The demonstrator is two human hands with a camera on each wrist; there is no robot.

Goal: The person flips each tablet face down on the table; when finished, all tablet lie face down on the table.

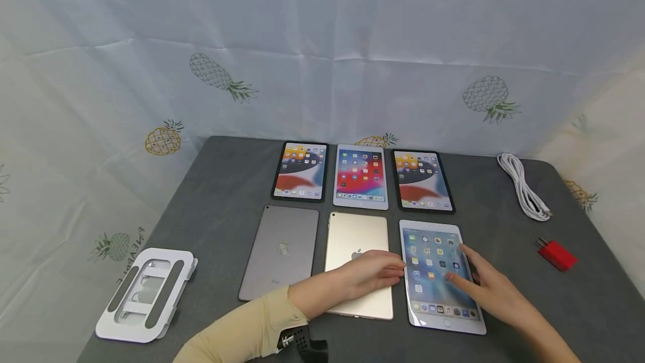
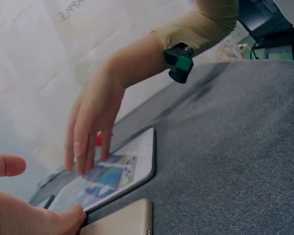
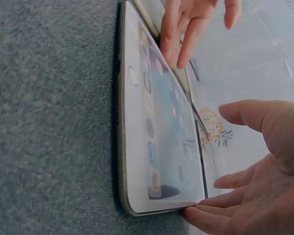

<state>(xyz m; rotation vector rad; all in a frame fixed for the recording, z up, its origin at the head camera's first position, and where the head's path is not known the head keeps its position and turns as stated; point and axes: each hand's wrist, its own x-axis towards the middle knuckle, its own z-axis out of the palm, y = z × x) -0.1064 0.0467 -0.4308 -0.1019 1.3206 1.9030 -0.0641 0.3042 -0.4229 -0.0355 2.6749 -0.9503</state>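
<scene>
A lit white tablet point(image 1: 435, 273) lies screen up at the front right of the group. My left hand point(image 1: 370, 274) crosses over a gold tablet point(image 1: 359, 231) lying back up, its fingertips right at the white tablet's left edge. At the opposite edge is my right hand point(image 1: 491, 290), fingers along the side and thumb over the screen. In the right wrist view, the right hand point(image 3: 269, 171) has its fingers extended against the tablet's edge point(image 3: 191, 206), thumb raised apart from it. A grey tablet point(image 1: 279, 248) lies back up to the left.
Behind are a black-framed tablet point(image 1: 300, 171), a white tablet point(image 1: 360, 177) and another black-framed tablet point(image 1: 423, 181), all lit. A white folding stand point(image 1: 180, 279) lies at left. At right are a coiled white cable point(image 1: 524, 186) and a red plug point(image 1: 556, 255). Pineapple-print cloth point(image 1: 322, 94) hangs behind the table.
</scene>
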